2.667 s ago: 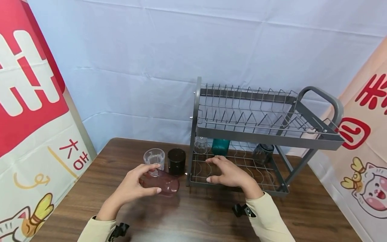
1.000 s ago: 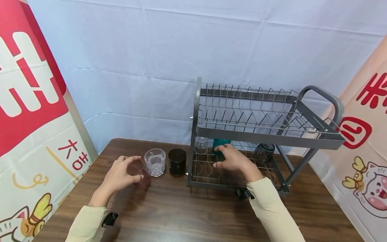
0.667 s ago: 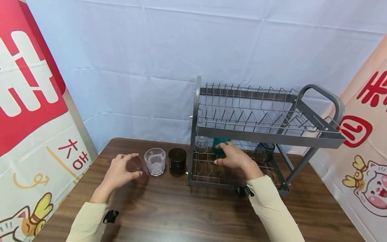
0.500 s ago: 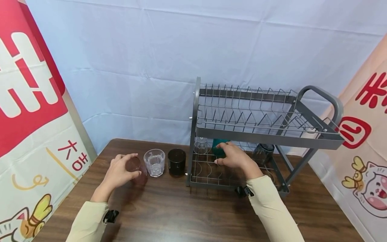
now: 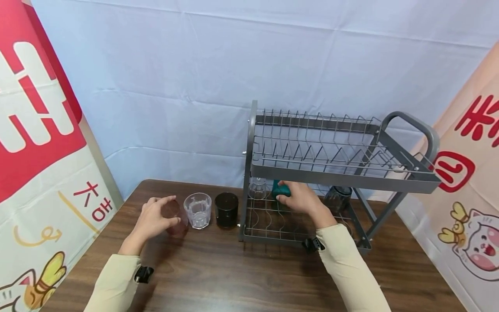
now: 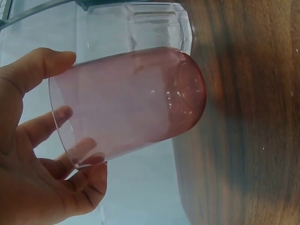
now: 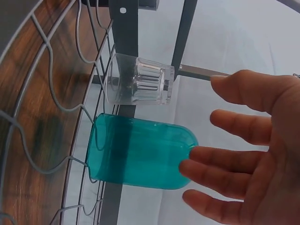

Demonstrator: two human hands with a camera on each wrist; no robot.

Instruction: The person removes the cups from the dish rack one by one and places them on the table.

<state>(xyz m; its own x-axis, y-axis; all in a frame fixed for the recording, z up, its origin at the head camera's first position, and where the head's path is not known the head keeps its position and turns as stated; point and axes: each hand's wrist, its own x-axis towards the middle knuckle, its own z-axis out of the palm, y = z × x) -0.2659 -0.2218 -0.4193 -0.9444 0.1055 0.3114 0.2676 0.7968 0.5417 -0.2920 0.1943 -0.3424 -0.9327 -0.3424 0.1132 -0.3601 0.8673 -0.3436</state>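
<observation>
My left hand point(image 5: 151, 220) holds a pink transparent glass point(image 6: 126, 101) near its rim, thumb on one side and fingers on the other. The glass is upright but slightly tilted, its base close to the wooden table; I cannot tell whether it touches. Inside the lower tier of the dish rack point(image 5: 347, 178), a teal glass point(image 7: 140, 152) stands upside down on the wires. My right hand point(image 5: 303, 200) reaches in beside it. In the right wrist view the fingertips point(image 7: 187, 169) overlap its base end, while the thumb stays apart from it.
Right of the pink glass stand a clear glass point(image 5: 198, 211) and a dark glass point(image 5: 226, 210). The rack's lower tier also holds a small clear glass point(image 7: 140, 80) and a dark grey glass point(image 5: 338, 198). The upper tier's front rail point(image 5: 296, 172) crosses above my right hand.
My left hand has carried the pink glass leftward from in front of the clear glass to its left side. My right hand has moved deeper into the rack, to the teal glass.
</observation>
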